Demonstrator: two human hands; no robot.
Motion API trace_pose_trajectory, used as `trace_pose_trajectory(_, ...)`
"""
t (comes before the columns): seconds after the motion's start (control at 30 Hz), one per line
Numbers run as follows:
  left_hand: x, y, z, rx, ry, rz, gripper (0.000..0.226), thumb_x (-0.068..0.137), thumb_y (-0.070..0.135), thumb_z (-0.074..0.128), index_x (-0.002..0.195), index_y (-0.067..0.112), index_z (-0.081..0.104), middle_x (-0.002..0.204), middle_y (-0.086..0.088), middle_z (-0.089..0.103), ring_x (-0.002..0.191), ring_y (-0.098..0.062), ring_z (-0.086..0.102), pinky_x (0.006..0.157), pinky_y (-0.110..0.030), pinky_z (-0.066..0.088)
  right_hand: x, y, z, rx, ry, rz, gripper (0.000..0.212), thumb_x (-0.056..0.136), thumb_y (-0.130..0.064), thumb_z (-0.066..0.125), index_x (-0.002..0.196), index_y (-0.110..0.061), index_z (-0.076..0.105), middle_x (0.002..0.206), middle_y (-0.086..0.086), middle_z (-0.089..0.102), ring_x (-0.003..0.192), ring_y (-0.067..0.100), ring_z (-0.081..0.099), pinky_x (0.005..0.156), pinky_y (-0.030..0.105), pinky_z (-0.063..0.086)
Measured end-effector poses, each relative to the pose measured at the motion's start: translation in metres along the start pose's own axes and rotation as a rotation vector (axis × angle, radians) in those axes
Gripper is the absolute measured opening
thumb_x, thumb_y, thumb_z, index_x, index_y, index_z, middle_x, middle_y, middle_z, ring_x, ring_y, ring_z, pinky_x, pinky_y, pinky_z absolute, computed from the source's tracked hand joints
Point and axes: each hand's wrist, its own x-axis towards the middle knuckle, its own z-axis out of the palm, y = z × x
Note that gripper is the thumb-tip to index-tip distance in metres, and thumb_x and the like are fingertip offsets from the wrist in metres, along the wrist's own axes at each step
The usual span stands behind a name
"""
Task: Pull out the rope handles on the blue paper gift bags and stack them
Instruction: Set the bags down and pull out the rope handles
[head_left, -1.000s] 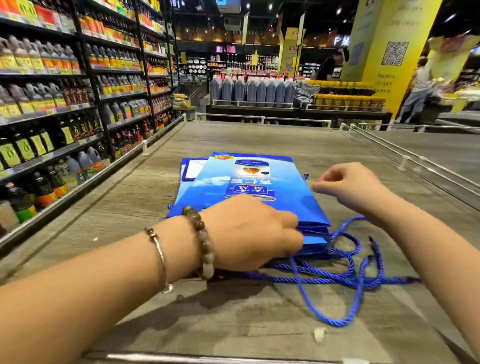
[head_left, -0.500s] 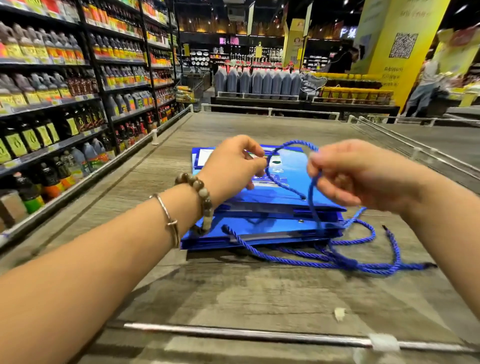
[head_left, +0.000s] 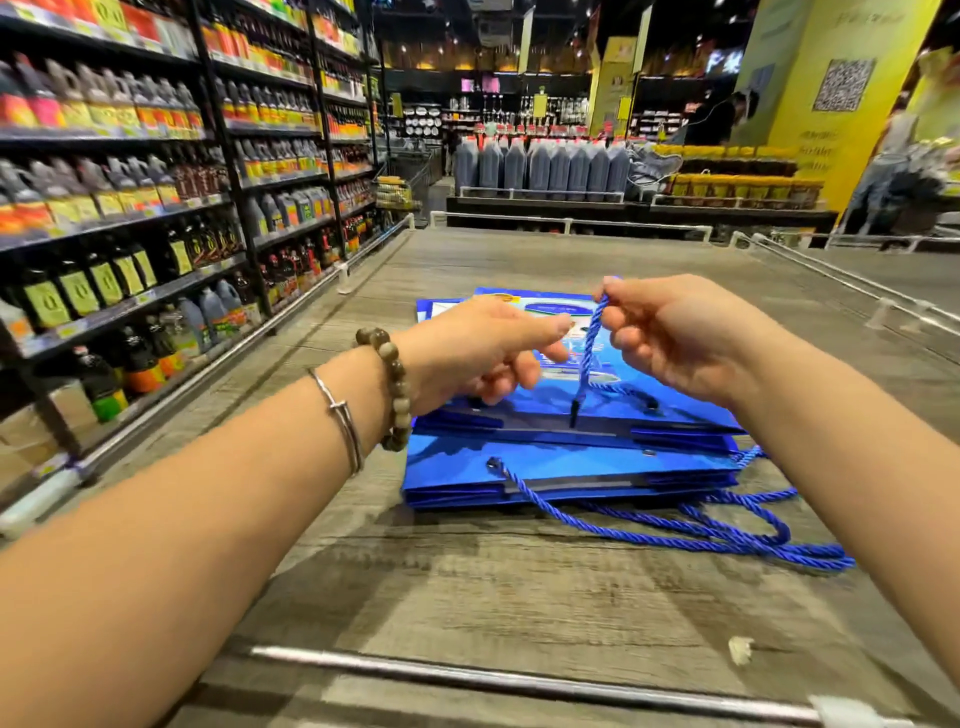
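A flat stack of blue paper gift bags (head_left: 566, 470) lies on the wooden platform (head_left: 519, 587). My right hand (head_left: 675, 338) pinches a blue rope handle (head_left: 589, 345) above the top bag (head_left: 680, 413). The rope hangs straight down, its dark tip just over the bag's near edge. My left hand (head_left: 483, 351), with a bead bracelet and a metal bangle on the wrist, hovers just left of that rope. Its fingers are loosely curled and I see nothing in them. Several pulled-out rope handles (head_left: 727, 538) trail over the wood in front of the stack and to its right.
Shelves of bottles (head_left: 130, 249) run along the left. A metal rail (head_left: 519, 680) edges the platform in front of me, and thin rails (head_left: 883, 304) line its right and far sides. A white scrap (head_left: 740, 649) lies near the front right. Jugs and people stand far back.
One second ago my left hand pressed on the stack. Then both hands lifted a rope loop. Now my left hand has let go, and one rope end hangs free from my right hand.
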Motion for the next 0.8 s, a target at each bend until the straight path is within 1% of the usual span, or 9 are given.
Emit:
trace_pose_trajectory(0.07, 0.004, -0.001, -0.001, 0.015, 0.081, 0.000, 0.025, 0.086, 0.041, 0.054, 0.076, 0.018, 0.056, 0.050, 0.004, 0.046, 0.032, -0.004, 0.032, 0.034, -0.011, 0.025, 0.001, -0.002, 0.001, 0.036, 0.011, 0.000, 0.026, 0.095, -0.020, 0.042, 0.071, -0.015, 0.052, 0.036, -0.008, 0.049, 0.028, 0.001, 0.041, 0.029, 0.008, 0.031)
trace_pose_trajectory(0.17, 0.005, -0.003, 0.001, 0.081, 0.066, 0.015, 0.025, 0.081, 0.044, 0.058, 0.083, 0.019, 0.059, 0.056, 0.002, 0.043, 0.035, -0.006, 0.028, 0.037, -0.014, 0.022, 0.003, -0.001, 0.004, 0.065, 0.034, 0.007, 0.027, 0.095, -0.020, 0.043, 0.070, -0.015, 0.052, 0.035, -0.007, 0.050, 0.027, 0.001, 0.042, 0.030, 0.008, 0.033)
trace_pose_trajectory(0.23, 0.005, -0.005, 0.005, 0.128, 0.045, 0.055, 0.019, 0.081, 0.034, 0.063, 0.073, 0.016, 0.062, 0.051, 0.003, 0.044, 0.036, -0.008, 0.028, 0.036, -0.014, 0.022, 0.002, 0.001, 0.006, 0.070, 0.038, 0.013, 0.026, 0.094, -0.020, 0.044, 0.070, -0.015, 0.053, 0.035, -0.007, 0.051, 0.027, 0.001, 0.043, 0.031, 0.008, 0.036)
trace_pose_trajectory(0.33, 0.007, -0.006, 0.005, 0.175, 0.080, 0.084, 0.023, 0.081, 0.022, 0.065, 0.059, 0.014, 0.061, 0.040, 0.008, 0.050, 0.032, -0.005, 0.032, 0.035, -0.012, 0.025, 0.001, 0.002, 0.007, 0.010, 0.035, 0.011, 0.022, 0.092, -0.023, 0.048, 0.074, -0.013, 0.054, 0.039, -0.005, 0.054, 0.029, 0.002, 0.044, 0.032, 0.009, 0.036)
trace_pose_trajectory(0.43, 0.006, -0.004, -0.006, 0.049, 0.133, 0.046, 0.019, 0.084, 0.021, 0.061, 0.066, 0.014, 0.063, 0.039, 0.009, 0.055, 0.032, 0.000, 0.037, 0.035, -0.011, 0.030, -0.002, 0.007, 0.010, -0.238, -0.028, 0.004, 0.014, 0.086, -0.024, 0.059, 0.082, -0.011, 0.061, 0.056, -0.001, 0.060, 0.035, 0.003, 0.047, 0.033, 0.011, 0.036)
trace_pose_trajectory(0.5, 0.004, -0.001, -0.012, -0.040, 0.140, 0.023, 0.018, 0.085, 0.021, 0.059, 0.069, 0.014, 0.063, 0.041, 0.009, 0.056, 0.032, 0.000, 0.039, 0.037, -0.010, 0.031, -0.004, 0.013, 0.015, -0.360, -0.083, -0.007, 0.009, 0.081, -0.019, 0.064, 0.081, -0.011, 0.064, 0.065, 0.001, 0.063, 0.039, 0.004, 0.050, 0.035, 0.012, 0.037)
trace_pose_trajectory(0.6, 0.002, 0.000, -0.015, -0.069, 0.106, 0.007, 0.018, 0.085, 0.022, 0.060, 0.069, 0.016, 0.064, 0.047, 0.008, 0.059, 0.035, 0.000, 0.043, 0.040, -0.010, 0.035, -0.004, 0.017, 0.023, -0.384, -0.063, -0.051, 0.005, 0.079, -0.014, 0.066, 0.077, -0.010, 0.067, 0.062, 0.000, 0.066, 0.040, 0.005, 0.051, 0.036, 0.013, 0.038)
trace_pose_trajectory(0.73, 0.002, 0.001, -0.016, -0.090, 0.095, 0.004, 0.017, 0.084, 0.022, 0.061, 0.070, 0.012, 0.065, 0.046, 0.008, 0.058, 0.035, 0.000, 0.046, 0.039, -0.009, 0.037, -0.003, 0.018, 0.026, -0.331, -0.073, -0.066, 0.004, 0.076, -0.010, 0.067, 0.081, -0.009, 0.067, 0.057, -0.002, 0.068, 0.042, 0.006, 0.054, 0.037, 0.013, 0.038)
trace_pose_trajectory(0.8, 0.002, 0.001, -0.017, -0.096, 0.088, -0.005, 0.016, 0.084, 0.020, 0.061, 0.074, 0.010, 0.066, 0.047, 0.007, 0.060, 0.037, 0.000, 0.048, 0.040, -0.009, 0.039, -0.004, 0.019, 0.029, -0.325, -0.076, -0.061, 0.008, 0.075, -0.004, 0.066, 0.076, -0.012, 0.066, 0.058, -0.002, 0.067, 0.042, 0.006, 0.056, 0.037, 0.013, 0.039)
